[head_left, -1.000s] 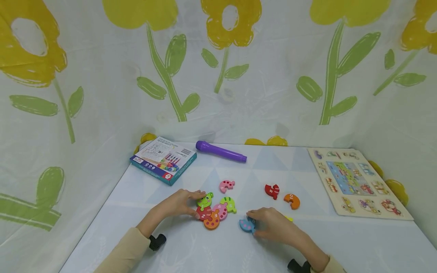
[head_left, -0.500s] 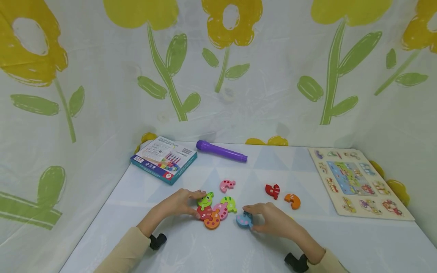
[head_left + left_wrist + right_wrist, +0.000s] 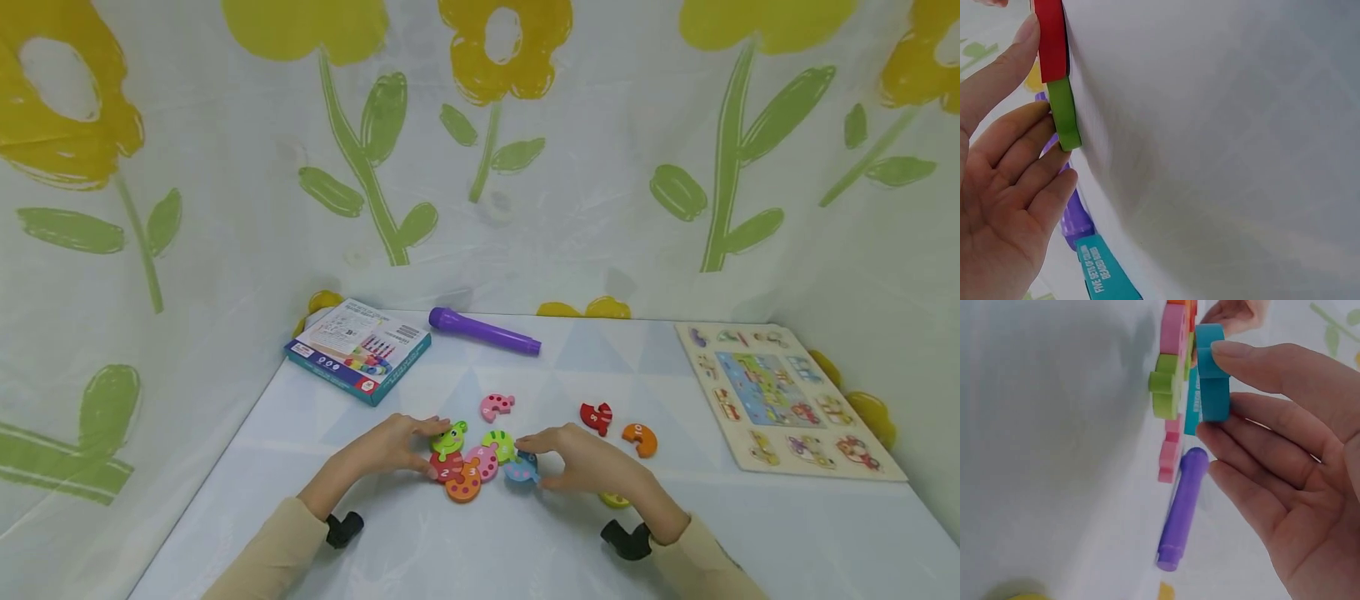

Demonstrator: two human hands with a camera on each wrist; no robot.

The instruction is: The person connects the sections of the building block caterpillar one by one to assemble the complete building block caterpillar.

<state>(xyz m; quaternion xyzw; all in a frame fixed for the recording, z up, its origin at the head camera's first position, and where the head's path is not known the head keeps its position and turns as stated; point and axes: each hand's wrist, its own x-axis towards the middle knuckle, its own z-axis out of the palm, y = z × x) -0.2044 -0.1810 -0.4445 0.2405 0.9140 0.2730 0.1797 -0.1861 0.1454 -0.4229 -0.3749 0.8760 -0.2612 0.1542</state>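
Joined caterpillar puzzle pieces lie in a curve on the table: a green smiling head [image 3: 448,440], a red piece [image 3: 444,468] marked 2, an orange piece [image 3: 463,485], a pink piece [image 3: 480,464] and a green striped piece [image 3: 501,446]. My left hand [image 3: 393,452] rests at their left side; its thumb touches the red piece and its fairly straight fingers meet the head's edge. Between thumb and fingertips, my right hand [image 3: 592,460] pinches a blue dotted puzzle piece [image 3: 1212,378]. That piece is raised off the table, right beside the green striped one.
Loose pieces lie around: pink [image 3: 497,407], red [image 3: 596,418], orange [image 3: 641,439], and a yellow-green one [image 3: 615,501] partly under the right forearm. Farther back are a boxed set [image 3: 360,350] and a purple microphone-shaped stick [image 3: 483,332]. A wooden picture board [image 3: 787,400] lies right.
My right hand has carried the blue piece leftward and away from me, up to the green striped piece. The yellow-green piece shows more now. My left hand has stayed put.
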